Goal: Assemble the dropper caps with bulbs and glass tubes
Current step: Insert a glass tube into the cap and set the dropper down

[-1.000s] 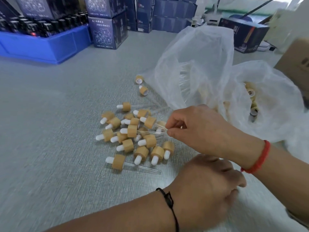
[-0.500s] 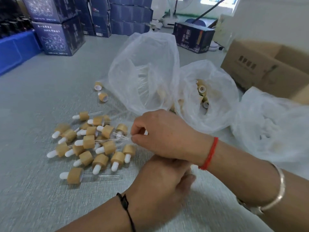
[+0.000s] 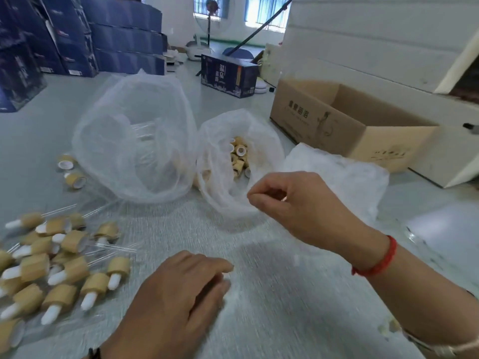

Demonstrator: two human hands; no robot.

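Several assembled droppers [image 3: 59, 265], each a tan cap with a white bulb and a glass tube, lie in a pile at the left. My left hand [image 3: 178, 299] rests palm down on the table beside the pile, fingers relaxed. My right hand [image 3: 293, 203] hovers at the near rim of a clear bag of tan caps [image 3: 239, 158], its fingers curled and thumb against forefinger, with nothing visible in the pinch. A bigger clear bag [image 3: 134, 151] to the left holds glass tubes. Two loose caps [image 3: 71, 172] lie left of that bag.
A third crumpled plastic bag [image 3: 339, 177] lies right of my right hand. An open cardboard box [image 3: 350, 125] stands behind it, against a white board. A dark blue carton [image 3: 228, 76] and stacked blue boxes [image 3: 77, 42] are at the back.
My right hand has left the dropper pile and swung right to the bag of caps. My view has turned right, so the pile now sits at the left edge. My left hand has flattened on the table.
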